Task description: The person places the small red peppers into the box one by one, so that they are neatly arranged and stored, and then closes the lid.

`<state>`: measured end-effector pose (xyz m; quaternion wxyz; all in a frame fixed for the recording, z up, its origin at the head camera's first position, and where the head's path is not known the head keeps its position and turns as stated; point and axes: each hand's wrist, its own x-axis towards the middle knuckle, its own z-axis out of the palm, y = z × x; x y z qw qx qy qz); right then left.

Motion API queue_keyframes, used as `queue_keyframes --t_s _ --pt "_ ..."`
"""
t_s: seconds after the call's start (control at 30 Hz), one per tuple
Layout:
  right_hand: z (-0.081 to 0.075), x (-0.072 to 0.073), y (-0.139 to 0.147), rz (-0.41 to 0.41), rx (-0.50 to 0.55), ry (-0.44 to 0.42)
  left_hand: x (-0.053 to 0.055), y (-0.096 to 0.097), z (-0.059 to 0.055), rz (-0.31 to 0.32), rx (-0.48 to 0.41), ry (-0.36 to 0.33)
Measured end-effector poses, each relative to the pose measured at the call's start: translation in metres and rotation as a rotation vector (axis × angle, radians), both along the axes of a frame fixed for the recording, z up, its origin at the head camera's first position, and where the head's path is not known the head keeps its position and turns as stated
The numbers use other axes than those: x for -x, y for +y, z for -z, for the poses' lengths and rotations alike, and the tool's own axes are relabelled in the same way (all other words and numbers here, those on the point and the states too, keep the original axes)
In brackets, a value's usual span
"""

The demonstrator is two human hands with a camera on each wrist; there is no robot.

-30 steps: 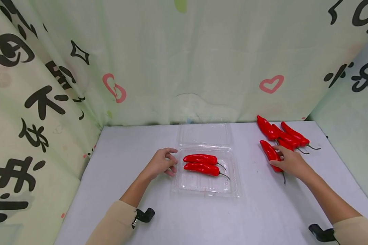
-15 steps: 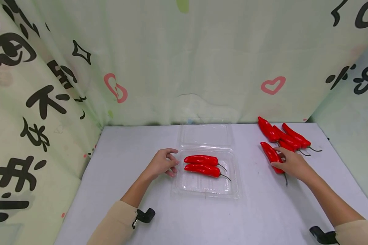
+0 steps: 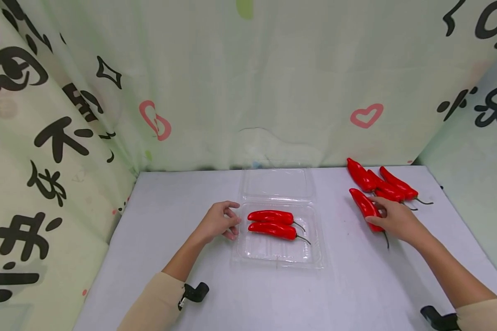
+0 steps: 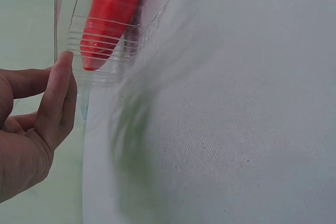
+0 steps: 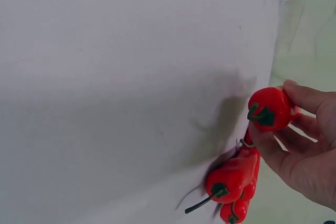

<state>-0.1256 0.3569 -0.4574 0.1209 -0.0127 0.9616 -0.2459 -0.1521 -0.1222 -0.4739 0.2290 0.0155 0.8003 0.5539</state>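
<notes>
My right hand (image 3: 393,221) grips a red chili pepper (image 3: 362,202) between thumb and fingers. In the right wrist view, that pepper (image 5: 270,109) shows its green stem end, and a shadow falls on the table beside it. My left hand (image 3: 218,221) is by the left edge of a clear plastic clamshell box (image 3: 248,253), fingers loosely bent. In the left wrist view, a fingertip of the left hand (image 4: 44,108) meets or nearly meets the box's rim. Two red chili peppers, one behind (image 3: 270,216) and one in front (image 3: 273,230), lie side by side inside the box.
The box's lid (image 3: 277,184) lies back, hinged away from me. Several more red chili peppers (image 3: 391,186) lie in a pile at the table's back right, just beyond my right hand. A patterned curtain (image 3: 257,92) rises behind the white table (image 3: 182,193).
The gripped pepper has shifted very slightly up and leftward relative to the pile, with my right hand. My left hand and the box have stayed in place.
</notes>
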Motion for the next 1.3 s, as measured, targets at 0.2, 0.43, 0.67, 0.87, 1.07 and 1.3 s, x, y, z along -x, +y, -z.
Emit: queue_keyframes --t_s 0.2,0.43,0.67,0.87,1.07,1.3 --pt "-0.012 0.0 -0.009 -0.035 0.032 0.073 0.0 0.0 0.001 0.005 0.007 0.007" --pt "-0.024 0.0 -0.02 -0.07 0.053 0.11 -0.001 0.0 -0.001 0.004 0.013 0.009" --pt "-0.031 -0.004 -0.032 -0.119 0.087 0.132 -0.001 0.0 -0.002 0.007 0.028 0.005" --pt "-0.035 -0.007 -0.043 -0.157 0.091 0.133 -0.001 0.0 -0.003 0.014 0.034 0.01" --pt "-0.041 -0.008 -0.056 -0.178 0.084 0.145 -0.001 0.001 -0.003 0.016 0.04 0.013" --pt "-0.047 -0.006 -0.07 -0.224 0.095 0.124 -0.001 0.001 -0.003 0.015 0.047 0.013"
